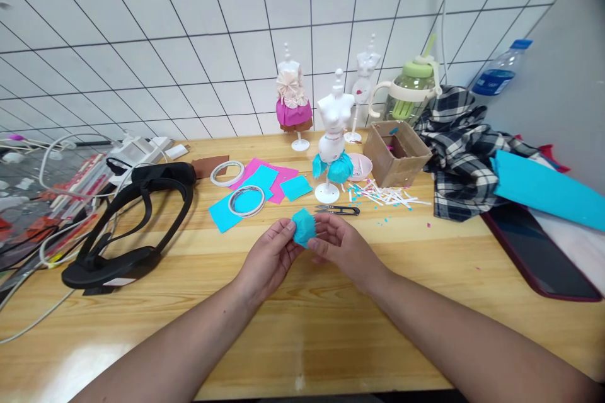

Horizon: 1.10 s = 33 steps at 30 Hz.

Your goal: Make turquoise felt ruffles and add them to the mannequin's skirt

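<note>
We sit at a pale wooden table (425, 302) pushed against a wall of white tiles (189, 31) with dark grout lines, and a grey panel closes off the right side. Near the middle of the table our left hand (269, 258) and right hand (343, 245) meet, and the fingers of both are pinched together on a small crumpled piece of blue paper (304, 228), held just above the wood between them. Just beyond the paper lie small black scissors (338, 210). Behind those stands a white doll form (333, 132) wearing a blue ruffle, with two more small forms near the wall, one of them dressed in pink (293, 104). To the left of the forms, blue and pink sheets (269, 182) lie flat with two tape rings (246, 201) resting on and beside them. White paper scraps (387, 195) are scattered beside an open cardboard box (397, 151). A green-lidded jug (413, 91) and a water bottle (498, 72) stand at the back right, beside a heap of checked cloth (458, 151) and a large blue sheet (543, 189). At the left a black headband-like strap (132, 220) lies among white cables (57, 164).
</note>
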Motion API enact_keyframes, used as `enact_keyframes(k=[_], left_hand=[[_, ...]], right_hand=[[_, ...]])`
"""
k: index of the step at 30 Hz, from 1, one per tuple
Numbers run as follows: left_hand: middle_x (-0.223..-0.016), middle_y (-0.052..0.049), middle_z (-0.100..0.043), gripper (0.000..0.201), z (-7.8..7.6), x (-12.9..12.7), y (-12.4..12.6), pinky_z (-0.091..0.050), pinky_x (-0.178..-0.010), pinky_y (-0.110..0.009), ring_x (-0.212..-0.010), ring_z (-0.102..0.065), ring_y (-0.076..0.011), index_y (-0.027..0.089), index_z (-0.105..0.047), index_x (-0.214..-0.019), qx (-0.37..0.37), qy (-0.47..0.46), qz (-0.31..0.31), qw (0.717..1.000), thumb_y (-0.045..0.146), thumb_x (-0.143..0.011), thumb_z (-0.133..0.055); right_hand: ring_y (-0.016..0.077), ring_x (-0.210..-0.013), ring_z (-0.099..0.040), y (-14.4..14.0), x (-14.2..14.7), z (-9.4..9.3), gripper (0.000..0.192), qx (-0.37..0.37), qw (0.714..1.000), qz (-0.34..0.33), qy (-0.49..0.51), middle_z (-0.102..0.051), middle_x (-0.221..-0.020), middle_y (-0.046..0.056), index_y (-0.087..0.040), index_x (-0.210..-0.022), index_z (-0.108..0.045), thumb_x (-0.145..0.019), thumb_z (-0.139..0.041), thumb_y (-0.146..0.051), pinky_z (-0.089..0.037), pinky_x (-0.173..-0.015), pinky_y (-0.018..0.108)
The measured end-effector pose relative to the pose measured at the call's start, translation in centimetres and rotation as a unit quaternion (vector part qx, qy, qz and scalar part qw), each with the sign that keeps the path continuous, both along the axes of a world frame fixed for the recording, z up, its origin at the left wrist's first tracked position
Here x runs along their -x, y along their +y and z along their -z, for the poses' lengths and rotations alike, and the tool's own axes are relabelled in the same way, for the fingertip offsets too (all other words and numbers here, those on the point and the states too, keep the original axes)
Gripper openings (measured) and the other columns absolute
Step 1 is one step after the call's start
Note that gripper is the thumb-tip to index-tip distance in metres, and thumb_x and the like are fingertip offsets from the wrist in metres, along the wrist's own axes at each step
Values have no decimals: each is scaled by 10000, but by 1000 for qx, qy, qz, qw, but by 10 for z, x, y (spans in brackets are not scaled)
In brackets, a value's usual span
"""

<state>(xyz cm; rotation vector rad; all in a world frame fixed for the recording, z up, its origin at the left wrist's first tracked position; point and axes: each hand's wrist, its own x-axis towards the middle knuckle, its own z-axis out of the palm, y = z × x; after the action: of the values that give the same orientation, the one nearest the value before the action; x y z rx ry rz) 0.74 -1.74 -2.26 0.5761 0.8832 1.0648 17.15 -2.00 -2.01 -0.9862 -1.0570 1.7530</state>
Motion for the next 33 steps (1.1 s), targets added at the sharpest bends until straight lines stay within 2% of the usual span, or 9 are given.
enact_keyframes(k=[5,10,13,18,24,27,30,33], left_hand=[[-755,24,-600,233,-2,-3,-3,-471,-693,-227,-699,-569,-97,169,-567,-819,-39,31,9,999,319,-764,-737],[-779,14,-603,251,-4,-5,-6,-464,-677,-233,-707,-566,-108,171,-562,-845,-39,44,20,998,344,-770,-727],[-786,15,-607,254,-3,-5,-4,-454,-686,-227,-717,-565,-108,176,-555,-843,-43,58,5,997,349,-769,-726],[-767,25,-608,276,-1,-4,-2,-438,-690,-235,-724,-564,-118,190,-550,-841,-59,92,-19,994,380,-756,-731],[-747,21,-597,259,0,-4,-4,-412,-663,-229,-720,-547,-118,184,-559,-822,-60,75,32,995,364,-756,-734],[-757,8,-604,242,0,-3,-4,-420,-672,-230,-731,-549,-121,173,-572,-808,-54,67,50,995,348,-761,-733],[-797,-11,-626,219,-2,0,-2,-449,-732,-246,-767,-568,-127,161,-605,-828,-35,47,48,997,329,-767,-731],[-815,-24,-639,208,-4,4,0,-460,-764,-259,-784,-583,-133,149,-628,-838,-21,45,55,997,309,-762,-738]], right_hand=[[145,-747,-613,0,0,1,540,15,1000,-2,16,-660,-815,-2,-223,-1162,-545,-688,-788,-306,-475,-703,283],[143,-822,-631,0,0,1,596,81,987,-28,139,-649,-911,6,-250,-1197,-517,-678,-806,-292,-496,-746,288],[166,-912,-622,-1,0,-1,584,106,979,-39,168,-632,-983,19,-261,-1177,-517,-672,-810,-291,-527,-749,313],[173,-887,-620,-3,1,1,609,71,992,-28,103,-649,-930,6,-260,-1172,-515,-644,-818,-246,-516,-756,328],[150,-816,-618,-3,3,3,691,-9,1000,-8,0,-669,-874,-18,-261,-1279,-436,-677,-770,-203,-456,-801,315],[141,-824,-600,-2,-1,1,746,-34,999,-24,1,-639,-880,-29,-270,-1332,-399,-679,-742,-161,-443,-800,304],[154,-914,-582,0,-5,-2,797,-21,997,-49,49,-626,-1012,-5,-281,-1358,-397,-645,-705,-105,-426,-821,297],[174,-954,-579,1,-7,-4,670,21,994,-30,104,-633,-1047,20,-254,-1310,-467,-681,-682,-174,-417,-833,303]])
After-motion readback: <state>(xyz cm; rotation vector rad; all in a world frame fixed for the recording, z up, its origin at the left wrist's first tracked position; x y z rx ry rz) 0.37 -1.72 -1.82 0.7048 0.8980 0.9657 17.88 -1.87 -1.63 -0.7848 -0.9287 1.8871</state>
